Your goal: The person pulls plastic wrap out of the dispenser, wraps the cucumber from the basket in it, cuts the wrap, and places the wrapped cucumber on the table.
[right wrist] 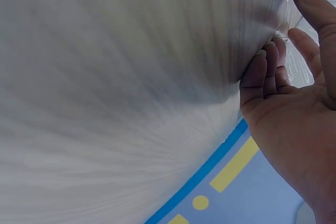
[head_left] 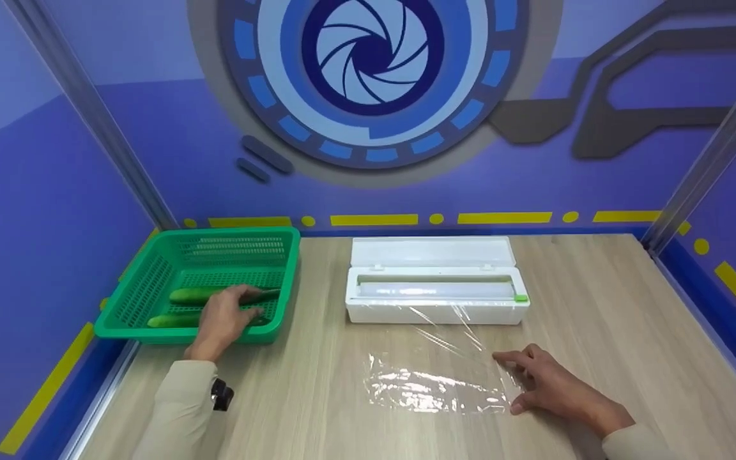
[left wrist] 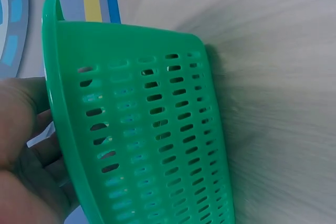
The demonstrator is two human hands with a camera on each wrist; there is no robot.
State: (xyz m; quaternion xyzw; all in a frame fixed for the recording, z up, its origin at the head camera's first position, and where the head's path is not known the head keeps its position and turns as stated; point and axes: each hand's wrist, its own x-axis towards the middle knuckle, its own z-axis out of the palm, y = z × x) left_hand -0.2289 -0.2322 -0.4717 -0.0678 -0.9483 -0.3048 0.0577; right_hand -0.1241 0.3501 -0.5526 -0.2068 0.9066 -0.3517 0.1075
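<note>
Green plastic basket [head_left: 151,287] sits at the table's [head_left: 598,306] left rear, holding two cucumbers; the left hand [head_left: 224,319] reaches over its near rim, its grip curled round the nearer cucumber [head_left: 173,320] beside the farther cucumber [head_left: 195,294]. Right hand [head_left: 544,383] lies on the table, fingers loosely spread, fingertips [head_left: 502,359] touching the right edge of clear cling film [head_left: 432,386] drawn from the white dispenser box [head_left: 435,287].
</note>
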